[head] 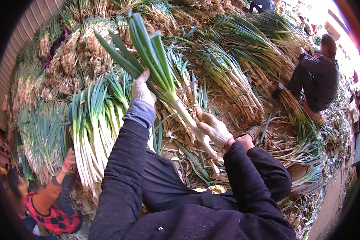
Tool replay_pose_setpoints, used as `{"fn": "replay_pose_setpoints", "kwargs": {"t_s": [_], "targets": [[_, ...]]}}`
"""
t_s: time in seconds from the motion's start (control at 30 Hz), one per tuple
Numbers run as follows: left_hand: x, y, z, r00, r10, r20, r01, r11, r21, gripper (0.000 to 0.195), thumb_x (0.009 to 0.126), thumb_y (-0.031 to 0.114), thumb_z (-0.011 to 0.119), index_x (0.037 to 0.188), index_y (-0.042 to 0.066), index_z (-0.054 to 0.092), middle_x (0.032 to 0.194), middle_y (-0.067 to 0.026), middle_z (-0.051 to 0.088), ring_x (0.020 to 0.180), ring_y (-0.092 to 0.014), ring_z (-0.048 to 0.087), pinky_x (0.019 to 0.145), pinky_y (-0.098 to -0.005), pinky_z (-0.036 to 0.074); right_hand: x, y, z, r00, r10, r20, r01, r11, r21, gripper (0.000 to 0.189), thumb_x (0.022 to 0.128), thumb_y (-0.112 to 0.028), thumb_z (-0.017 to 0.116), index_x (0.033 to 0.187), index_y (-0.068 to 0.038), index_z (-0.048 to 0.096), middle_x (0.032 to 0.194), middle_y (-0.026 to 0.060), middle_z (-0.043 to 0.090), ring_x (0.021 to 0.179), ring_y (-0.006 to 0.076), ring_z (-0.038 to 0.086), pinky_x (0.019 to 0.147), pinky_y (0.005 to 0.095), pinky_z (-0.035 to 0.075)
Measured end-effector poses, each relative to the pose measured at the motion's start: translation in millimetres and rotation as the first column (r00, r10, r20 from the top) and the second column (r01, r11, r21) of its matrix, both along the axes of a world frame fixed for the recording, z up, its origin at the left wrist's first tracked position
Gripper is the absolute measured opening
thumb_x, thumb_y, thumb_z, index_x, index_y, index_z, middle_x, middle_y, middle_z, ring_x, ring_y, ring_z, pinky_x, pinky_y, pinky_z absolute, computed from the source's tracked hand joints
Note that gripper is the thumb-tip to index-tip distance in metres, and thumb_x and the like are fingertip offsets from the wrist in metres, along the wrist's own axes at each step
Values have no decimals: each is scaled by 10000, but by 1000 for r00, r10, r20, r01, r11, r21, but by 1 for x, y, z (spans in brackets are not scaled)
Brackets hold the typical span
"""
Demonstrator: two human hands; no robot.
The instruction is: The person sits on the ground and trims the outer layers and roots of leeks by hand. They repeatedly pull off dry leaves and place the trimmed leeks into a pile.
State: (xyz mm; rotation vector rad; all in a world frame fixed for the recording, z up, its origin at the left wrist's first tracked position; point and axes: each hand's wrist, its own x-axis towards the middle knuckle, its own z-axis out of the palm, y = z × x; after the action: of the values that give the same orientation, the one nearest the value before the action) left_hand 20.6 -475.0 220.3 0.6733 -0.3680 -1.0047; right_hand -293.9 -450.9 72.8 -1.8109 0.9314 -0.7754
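A large Welsh onion (pixel 183 111) slants across the view in front of me, its green leaves to the upper left and its white root end to the lower right. My left hand (pixel 144 88), in a whitish knit glove, grips it around the lower leaves. On the white shank, my right hand (pixel 215 129) in a matching glove holds on below the middle; some of its fingers are hidden. Dry, peeled skins hang beside the shank. Left of my left forearm lies a stack of Welsh onions (pixel 93 129) with clean white stalks.
Untrimmed onion bundles (pixel 231 78) with dry brown skins cover the ground ahead. Loose leaves and peelings (pixel 195 165) litter the ground by my legs. A person in dark clothes (pixel 318 75) sits at right; another in a checked vest (pixel 54 210) is at lower left.
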Motion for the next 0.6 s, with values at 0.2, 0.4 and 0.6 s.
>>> {"fn": "replay_pose_setpoints", "kwargs": {"t_s": [0.2, 0.4, 0.6], "targets": [[-5, 11, 6, 966, -68, 249, 6, 970, 242, 567, 1026, 485, 775, 1306, 0, 691, 1170, -144, 764, 1040, -244, 760, 947, -460, 649, 73, 1, 58, 949, 272, 161, -316, 829, 461, 488, 1052, -309, 773, 1408, -20, 606, 1037, 75, 755, 855, 140, 739, 774, 310, 596], [-20, -5, -35, 885, -140, 444, -162, 801, 576, 965, 778, 510, 1010, 1409, -100, 610, 1205, -174, 750, 1107, -316, 727, 1028, -478, 604, 87, 34, 41, 914, -241, -326, 120, 929, -350, 463, 1057, -449, 710, 1296, -61, 626, 1033, 215, 770, 942, 434, 759, 819, 503, 595], [-36, -8, -41, 964, -27, 266, -104, 878, 467, 287, 931, 139, 903, 1163, 14, 788, 1055, -115, 792, 859, -269, 742, 802, -399, 595, 73, 17, 41, 991, -58, -118, 50, 997, -64, 556, 1093, -469, 638, 1409, -12, 620, 1191, 275, 755, 1110, 408, 746, 961, 468, 575]]}}
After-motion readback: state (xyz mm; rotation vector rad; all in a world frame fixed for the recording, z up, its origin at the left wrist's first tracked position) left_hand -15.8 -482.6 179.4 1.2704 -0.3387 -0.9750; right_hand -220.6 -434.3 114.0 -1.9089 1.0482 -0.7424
